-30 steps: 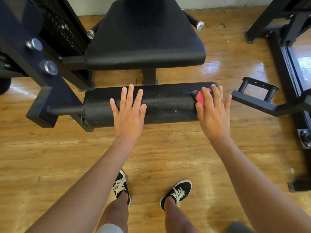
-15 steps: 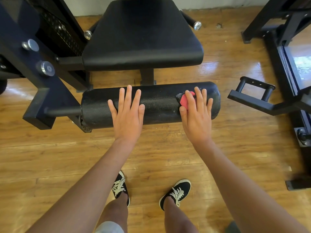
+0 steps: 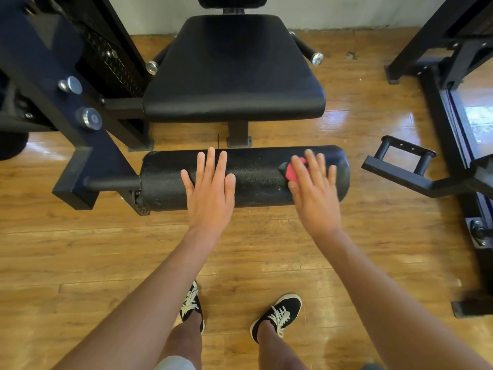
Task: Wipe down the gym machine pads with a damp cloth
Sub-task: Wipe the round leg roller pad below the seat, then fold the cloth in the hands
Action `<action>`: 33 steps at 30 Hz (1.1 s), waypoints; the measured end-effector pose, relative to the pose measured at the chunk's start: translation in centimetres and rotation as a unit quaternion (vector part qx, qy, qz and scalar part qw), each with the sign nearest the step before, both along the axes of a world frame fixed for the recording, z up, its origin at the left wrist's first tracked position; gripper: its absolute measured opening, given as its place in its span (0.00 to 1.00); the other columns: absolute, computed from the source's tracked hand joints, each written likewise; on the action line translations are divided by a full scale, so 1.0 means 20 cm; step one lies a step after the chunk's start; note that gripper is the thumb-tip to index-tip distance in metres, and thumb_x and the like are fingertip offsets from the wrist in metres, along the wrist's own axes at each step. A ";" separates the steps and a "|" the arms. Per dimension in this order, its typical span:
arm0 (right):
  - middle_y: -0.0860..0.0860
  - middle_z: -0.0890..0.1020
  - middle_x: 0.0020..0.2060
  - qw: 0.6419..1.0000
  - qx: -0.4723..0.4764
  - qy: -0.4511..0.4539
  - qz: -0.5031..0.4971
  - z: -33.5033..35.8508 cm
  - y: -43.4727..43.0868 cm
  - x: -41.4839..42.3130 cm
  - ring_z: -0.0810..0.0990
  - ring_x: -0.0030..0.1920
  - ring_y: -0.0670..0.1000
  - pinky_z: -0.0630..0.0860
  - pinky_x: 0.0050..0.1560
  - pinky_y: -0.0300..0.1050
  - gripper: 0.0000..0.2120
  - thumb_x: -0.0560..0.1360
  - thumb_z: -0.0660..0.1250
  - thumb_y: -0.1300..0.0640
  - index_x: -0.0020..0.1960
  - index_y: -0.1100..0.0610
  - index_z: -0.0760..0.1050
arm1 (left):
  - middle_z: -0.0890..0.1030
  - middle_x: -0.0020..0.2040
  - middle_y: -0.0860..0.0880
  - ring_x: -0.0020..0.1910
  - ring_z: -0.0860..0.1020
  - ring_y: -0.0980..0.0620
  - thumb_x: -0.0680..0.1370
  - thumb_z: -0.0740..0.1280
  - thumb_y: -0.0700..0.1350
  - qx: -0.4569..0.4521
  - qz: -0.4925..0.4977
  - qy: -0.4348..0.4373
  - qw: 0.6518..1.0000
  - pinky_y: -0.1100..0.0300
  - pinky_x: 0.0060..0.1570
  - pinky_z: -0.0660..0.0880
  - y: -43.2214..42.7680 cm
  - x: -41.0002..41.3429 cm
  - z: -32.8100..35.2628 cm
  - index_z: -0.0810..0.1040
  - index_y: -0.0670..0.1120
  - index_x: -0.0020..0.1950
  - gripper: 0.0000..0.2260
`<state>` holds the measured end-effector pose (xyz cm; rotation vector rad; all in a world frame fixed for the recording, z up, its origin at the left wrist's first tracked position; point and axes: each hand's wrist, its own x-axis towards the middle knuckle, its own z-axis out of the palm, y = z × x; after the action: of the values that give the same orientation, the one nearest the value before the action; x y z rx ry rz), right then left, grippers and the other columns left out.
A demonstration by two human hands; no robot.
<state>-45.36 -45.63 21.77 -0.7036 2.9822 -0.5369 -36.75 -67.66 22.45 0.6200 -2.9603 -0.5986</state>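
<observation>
At the far left, the dark machine frame [image 3: 66,156] carries a short bar [image 3: 112,182] that runs into the end of the black roller pad [image 3: 256,182], which lies across the view above the wooden floor [image 3: 80,249]. Mounted like that, the pad can probably turn on the bar, which would explain the left hand [image 3: 210,193]: it lies flat on the pad's left half, fingers straight and spread, holding nothing, seemingly there to steady the roller against the rubbing. Behind the roller and apart from it is the wide seat pad [image 3: 234,76], with no hand or cloth on it; it appears to be waiting its turn. Further right, the pink cloth [image 3: 291,172] sits on the top of the roller near its right end, mostly covered by the right hand [image 3: 316,198], whose straight, slightly blurred fingers press it down flat rather than clutch it, probably to spread pressure over more of the surface. Off the roller's right end, a black handle [image 3: 400,156] belongs to a neighbouring frame.
</observation>
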 end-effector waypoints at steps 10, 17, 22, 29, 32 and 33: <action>0.59 0.71 0.75 0.998 -0.017 -0.037 0.040 0.15 -0.38 0.06 0.63 0.79 0.60 0.44 0.80 0.58 0.23 0.84 0.64 0.58 0.78 0.56 0.66 | 0.57 0.83 0.49 0.83 0.48 0.50 0.87 0.49 0.53 0.016 0.002 0.005 1.000 0.41 0.78 0.40 -0.10 0.01 0.28 0.63 0.51 0.81 0.23; 0.50 0.75 0.70 0.982 -0.167 -0.059 0.059 0.50 -0.50 0.00 0.72 0.71 0.50 0.46 0.82 0.57 0.22 0.82 0.65 0.57 0.76 0.54 0.69 | 0.66 0.80 0.53 0.82 0.53 0.51 0.86 0.57 0.53 0.125 -0.027 0.019 0.992 0.36 0.78 0.40 -0.18 -0.01 0.53 0.68 0.53 0.79 0.21; 0.41 0.75 0.66 0.943 -0.302 -0.125 0.070 0.96 -0.58 -0.06 0.64 0.70 0.28 0.43 0.82 0.49 0.27 0.83 0.65 0.54 0.80 0.49 0.61 | 0.73 0.73 0.61 0.76 0.69 0.48 0.84 0.62 0.56 0.263 -0.010 0.102 0.959 0.32 0.75 0.59 -0.23 -0.10 0.94 0.70 0.57 0.77 0.20; 0.25 0.74 0.62 0.914 -0.354 -0.168 0.102 1.67 -0.65 -0.12 0.71 0.74 0.46 0.60 0.80 0.57 0.29 0.82 0.66 0.47 0.72 0.22 0.57 | 0.78 0.65 0.66 0.69 0.74 0.63 0.83 0.67 0.48 0.359 -0.062 0.232 0.902 0.54 0.72 0.71 -0.32 -0.21 1.63 0.74 0.60 0.72 0.17; 0.32 0.75 0.65 0.908 -0.376 -0.146 0.116 1.92 -0.66 -0.12 0.73 0.71 0.44 0.74 0.71 0.54 0.27 0.81 0.68 0.48 0.74 0.29 0.63 | 0.80 0.64 0.61 0.67 0.76 0.58 0.82 0.67 0.48 0.368 -0.112 0.279 0.880 0.63 0.66 0.73 -0.35 -0.22 1.90 0.76 0.62 0.69 0.16; 0.34 0.76 0.66 0.908 -0.380 -0.134 0.117 2.00 -0.65 -0.13 0.74 0.69 0.41 0.77 0.68 0.48 0.26 0.80 0.69 0.49 0.75 0.35 0.66 | 0.81 0.63 0.60 0.66 0.77 0.57 0.82 0.67 0.47 0.368 -0.121 0.290 0.875 0.64 0.65 0.74 -0.35 -0.23 1.98 0.77 0.63 0.67 0.16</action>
<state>-48.00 -58.66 61.72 -0.8992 2.3257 -1.6478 -41.37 -74.74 62.13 0.0396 -2.1843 -1.6286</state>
